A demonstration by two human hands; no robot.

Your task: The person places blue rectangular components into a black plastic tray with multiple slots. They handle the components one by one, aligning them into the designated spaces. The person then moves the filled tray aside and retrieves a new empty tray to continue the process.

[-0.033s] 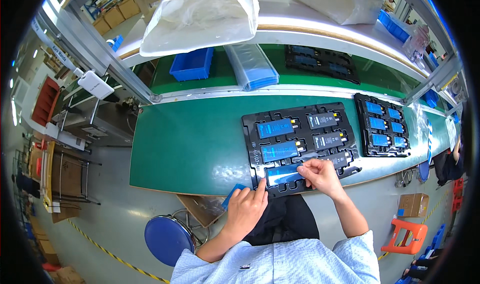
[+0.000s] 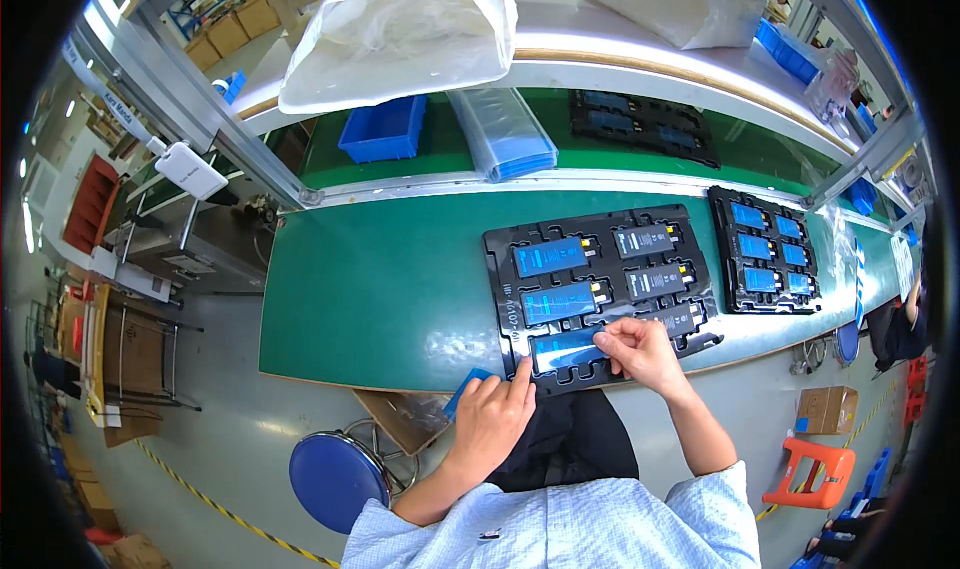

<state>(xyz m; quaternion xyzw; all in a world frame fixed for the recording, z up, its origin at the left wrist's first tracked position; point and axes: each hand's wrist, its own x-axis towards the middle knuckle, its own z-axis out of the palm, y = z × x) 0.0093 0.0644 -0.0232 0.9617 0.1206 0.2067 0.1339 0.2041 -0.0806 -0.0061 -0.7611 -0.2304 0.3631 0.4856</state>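
Observation:
A black plastic tray (image 2: 608, 259) holds flat batteries in two columns. Those in the left column, such as one battery (image 2: 552, 257), have blue faces; the right column's, such as another battery (image 2: 656, 280), look black. At the nearest left pocket, my right hand (image 2: 643, 354) pinches the right end of a shiny blue film (image 2: 566, 350) lying over the battery. My left hand (image 2: 492, 414) stretches its index finger to the tray's left edge by the film's left end. Its other fingers curl around a small blue sheet (image 2: 466, 391); the thumb is hidden.
Another black tray (image 2: 732, 269) of blue-faced batteries lies farther right on the green table (image 2: 370, 289). Behind are a blue bin (image 2: 385, 131), clear plastic sleeves (image 2: 505, 139) and a third tray (image 2: 645, 127) under a shelf (image 2: 640, 74). A blue stool (image 2: 338, 481) stands at left.

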